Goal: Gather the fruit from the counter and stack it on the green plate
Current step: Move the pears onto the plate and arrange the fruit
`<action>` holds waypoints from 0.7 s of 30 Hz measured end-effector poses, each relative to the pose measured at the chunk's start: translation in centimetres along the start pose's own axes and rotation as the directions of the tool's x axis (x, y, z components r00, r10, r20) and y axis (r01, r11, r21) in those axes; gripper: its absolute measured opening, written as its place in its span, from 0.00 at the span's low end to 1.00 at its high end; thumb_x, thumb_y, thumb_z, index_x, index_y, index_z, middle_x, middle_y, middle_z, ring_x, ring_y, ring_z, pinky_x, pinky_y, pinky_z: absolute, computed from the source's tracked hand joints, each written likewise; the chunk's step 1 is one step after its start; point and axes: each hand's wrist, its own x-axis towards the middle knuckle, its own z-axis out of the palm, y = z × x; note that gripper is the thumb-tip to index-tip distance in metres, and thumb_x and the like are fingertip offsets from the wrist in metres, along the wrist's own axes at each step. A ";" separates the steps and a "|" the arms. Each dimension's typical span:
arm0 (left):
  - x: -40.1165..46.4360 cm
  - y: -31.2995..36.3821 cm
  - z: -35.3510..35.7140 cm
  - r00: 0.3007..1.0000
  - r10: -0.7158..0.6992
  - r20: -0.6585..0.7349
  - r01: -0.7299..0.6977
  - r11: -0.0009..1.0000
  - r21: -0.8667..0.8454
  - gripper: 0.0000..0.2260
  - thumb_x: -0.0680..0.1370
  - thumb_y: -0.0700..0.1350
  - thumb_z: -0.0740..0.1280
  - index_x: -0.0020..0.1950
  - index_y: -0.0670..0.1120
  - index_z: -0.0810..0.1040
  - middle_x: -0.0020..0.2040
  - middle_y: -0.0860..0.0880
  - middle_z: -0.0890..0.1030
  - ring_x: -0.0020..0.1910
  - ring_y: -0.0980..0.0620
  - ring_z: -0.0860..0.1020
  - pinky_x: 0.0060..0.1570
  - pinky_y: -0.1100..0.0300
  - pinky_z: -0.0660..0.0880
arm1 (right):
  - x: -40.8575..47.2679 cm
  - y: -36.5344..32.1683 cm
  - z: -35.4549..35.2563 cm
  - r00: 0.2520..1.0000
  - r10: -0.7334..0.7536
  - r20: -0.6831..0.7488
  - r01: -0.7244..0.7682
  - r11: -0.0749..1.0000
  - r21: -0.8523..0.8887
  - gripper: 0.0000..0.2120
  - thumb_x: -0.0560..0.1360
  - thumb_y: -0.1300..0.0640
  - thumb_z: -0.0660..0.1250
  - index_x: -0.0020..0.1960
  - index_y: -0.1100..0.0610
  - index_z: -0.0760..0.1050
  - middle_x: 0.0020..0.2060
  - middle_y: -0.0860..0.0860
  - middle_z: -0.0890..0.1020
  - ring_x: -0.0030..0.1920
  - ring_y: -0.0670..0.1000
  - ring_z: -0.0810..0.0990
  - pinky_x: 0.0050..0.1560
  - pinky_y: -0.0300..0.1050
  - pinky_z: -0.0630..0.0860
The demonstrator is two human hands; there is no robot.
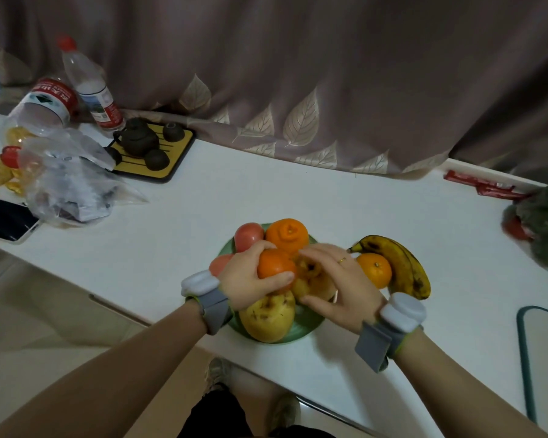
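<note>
Fruit, head view: a mound sits on the green plate point(309, 325) at the near edge of the white desk point(298, 197), with both hands over it. The left hand point(250, 276) is closed around a small orange point(274, 267), thumb beneath and fingers over the top, holding it against the pile. The right hand point(336, 279) curls loosely over a blemished yellow fruit point(312, 278) at the centre; whether it truly grips or only steadies cannot be told.

Counted on or over the plate: two orange citrus — the held one and a larger knobbly orange point(287, 235) behind it; two reddish fruits, one upper point(248, 236) and one partly hidden behind the left hand point(219, 263); two yellow blemished fruits, the nearer being a large pear-like one point(268, 319). Just beside the plate on the right, on the desk: one second small orange point(374, 269) and one banana point(399, 267) touching it. These two appear not yet gathered.

Likely hazards: the round fruits rest on curved surfaces — releasing the held orange without a hollow to seat it could send it rolling off the plate and toward the near desk edge. The plate looks nearly full, so adding the banana may dislodge the upper tier.
</note>
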 end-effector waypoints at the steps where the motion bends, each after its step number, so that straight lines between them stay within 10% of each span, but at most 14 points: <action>1: -0.2 0.4 0.2 1.000 0.003 -0.011 -0.003 1.000 -0.008 0.29 0.67 0.63 0.69 0.62 0.52 0.67 0.53 0.51 0.76 0.50 0.52 0.76 0.48 0.58 0.73 | -0.3 -0.5 0.3 1.000 -0.013 0.002 0.013 1.000 0.027 0.32 0.67 0.48 0.71 0.68 0.56 0.65 0.66 0.55 0.71 0.67 0.55 0.68 0.68 0.52 0.66; 9: -1.9 2.0 1.7 0.977 0.179 0.119 -0.189 0.979 0.073 0.32 0.70 0.65 0.51 0.66 0.47 0.64 0.62 0.46 0.74 0.60 0.49 0.72 0.61 0.53 0.68 | -1.3 -1.2 0.8 0.998 0.000 0.070 -0.010 0.990 0.142 0.33 0.66 0.56 0.72 0.68 0.56 0.64 0.64 0.56 0.72 0.64 0.52 0.70 0.63 0.48 0.71; 15: -3.2 -0.9 2.1 0.977 0.128 0.168 -0.188 0.893 0.410 0.32 0.68 0.62 0.64 0.68 0.48 0.64 0.70 0.48 0.64 0.69 0.49 0.64 0.71 0.53 0.58 | -3.4 -0.5 1.0 0.969 -0.118 0.215 0.157 0.972 -0.175 0.30 0.66 0.61 0.66 0.68 0.53 0.68 0.62 0.61 0.73 0.60 0.62 0.74 0.59 0.51 0.73; 21: -3.0 -2.2 2.4 0.969 0.174 0.173 -0.246 0.708 0.662 0.43 0.63 0.66 0.67 0.70 0.47 0.58 0.67 0.49 0.70 0.68 0.50 0.67 0.69 0.55 0.31 | -4.3 -0.2 1.1 0.972 -0.196 0.130 0.232 0.881 -0.412 0.29 0.61 0.59 0.75 0.58 0.53 0.68 0.57 0.50 0.81 0.54 0.51 0.81 0.49 0.40 0.74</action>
